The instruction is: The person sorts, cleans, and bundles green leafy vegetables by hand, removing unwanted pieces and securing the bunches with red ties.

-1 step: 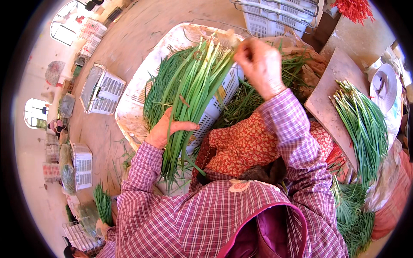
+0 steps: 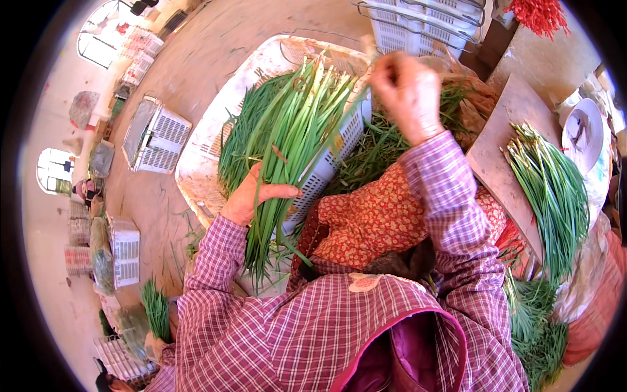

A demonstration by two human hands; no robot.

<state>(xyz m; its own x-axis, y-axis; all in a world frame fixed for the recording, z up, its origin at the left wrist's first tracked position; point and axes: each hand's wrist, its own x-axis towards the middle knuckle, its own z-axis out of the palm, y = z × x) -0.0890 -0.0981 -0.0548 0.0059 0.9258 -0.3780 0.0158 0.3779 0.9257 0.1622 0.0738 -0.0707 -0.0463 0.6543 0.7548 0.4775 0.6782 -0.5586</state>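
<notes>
My left hand [image 2: 247, 201] is closed around a bunch of garlic chives [image 2: 297, 124], its thumb lying across the flat green leaves. The pale root ends point away from me, over a dirty white plastic crate [image 2: 196, 171]. More loose chives [image 2: 245, 124] lie in that crate, beneath the bunch. To the right of the root ends, my right hand [image 2: 408, 91] is pinched shut on a single chive leaf [image 2: 353, 114]. This leaf is blurred and slants down-left beside the bunch. The fingertips themselves are smeared by motion.
On a board [image 2: 486, 147] at right lies another chive bunch [image 2: 548, 189], beside a pale hat [image 2: 582, 127]. Loose leaves [image 2: 366, 153] pile right of the crate. Stacked white crates [image 2: 418, 26] stand behind. At lower left, another person's hand [image 2: 155, 345] holds chives [image 2: 155, 307].
My right hand has moved a little to the right, drawing the leaf away from the bunch. My left hand and the bunch stay in place.
</notes>
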